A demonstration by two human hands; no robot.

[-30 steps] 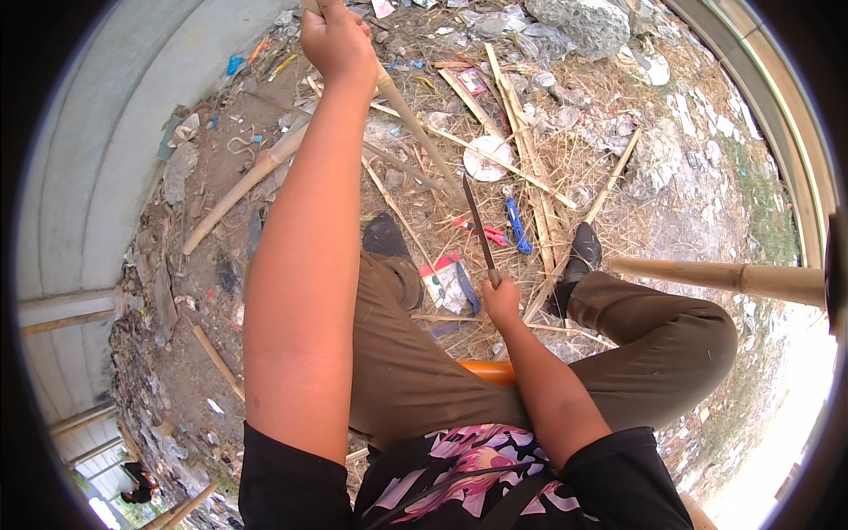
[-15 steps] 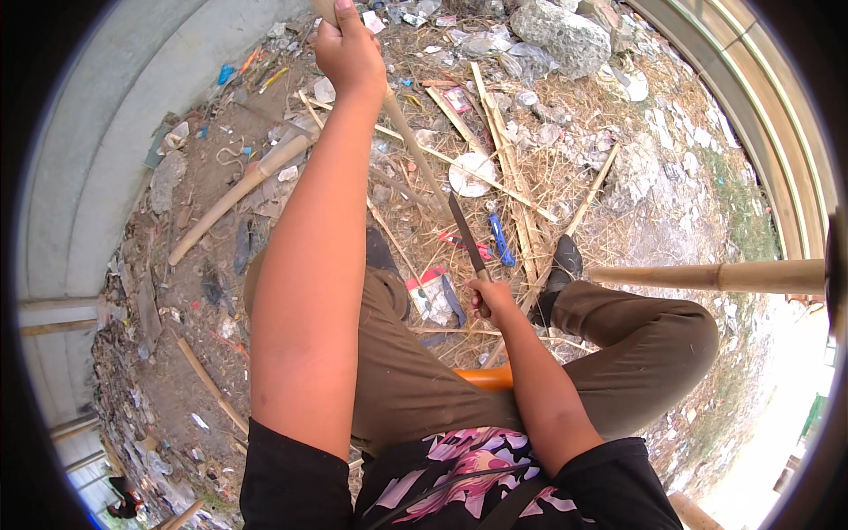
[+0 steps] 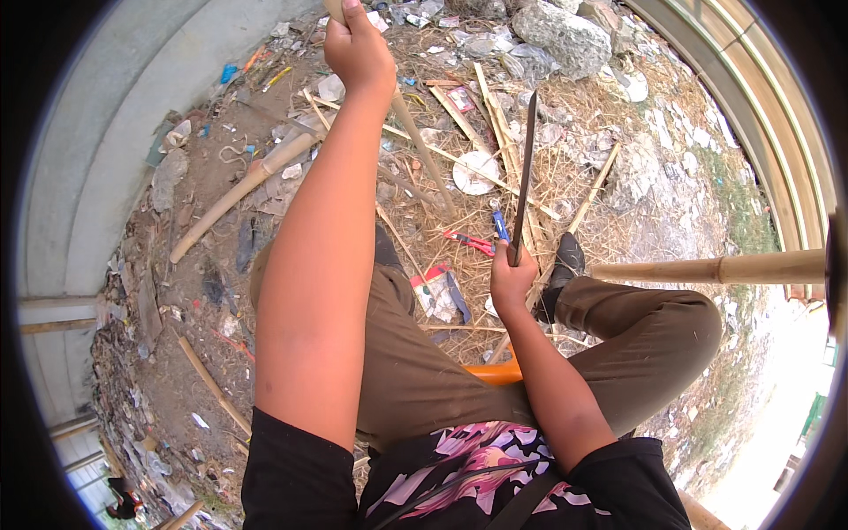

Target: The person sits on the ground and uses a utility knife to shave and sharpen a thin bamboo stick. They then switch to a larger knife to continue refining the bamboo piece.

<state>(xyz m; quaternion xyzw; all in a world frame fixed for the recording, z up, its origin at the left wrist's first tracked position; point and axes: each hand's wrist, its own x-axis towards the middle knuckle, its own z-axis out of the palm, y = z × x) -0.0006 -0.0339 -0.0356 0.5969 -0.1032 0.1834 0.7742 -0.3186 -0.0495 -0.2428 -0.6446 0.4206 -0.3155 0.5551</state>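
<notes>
My left hand (image 3: 360, 55), its arm stretched far forward, is wrapped round the upper part of a bamboo pole (image 3: 424, 148). From that hand the pole slants down to the straw-covered ground, the lower end resting near the middle. My right hand (image 3: 513, 281) is closed round the grip of a long dark-bladed machete (image 3: 527, 168). The blade stands up and points away from me, to the right of the pole and apart from it. Just past my right hand lie a blue-handled tool (image 3: 501, 224), partly hidden, and a red-handled tool (image 3: 471, 242).
Split bamboo strips (image 3: 499, 124) and a white disc (image 3: 475, 172) lie ahead among litter. A thick bamboo pole (image 3: 243, 187) is on the left; another bamboo pole (image 3: 707, 270) juts in from the right. A big rock (image 3: 563, 39) sits at the back. My shoe (image 3: 568, 261) is right of the machete.
My right hand has moved right and slightly up, swinging the machete blade from the pole's side to nearly upright. My left hand and the pole have shifted slightly right.
</notes>
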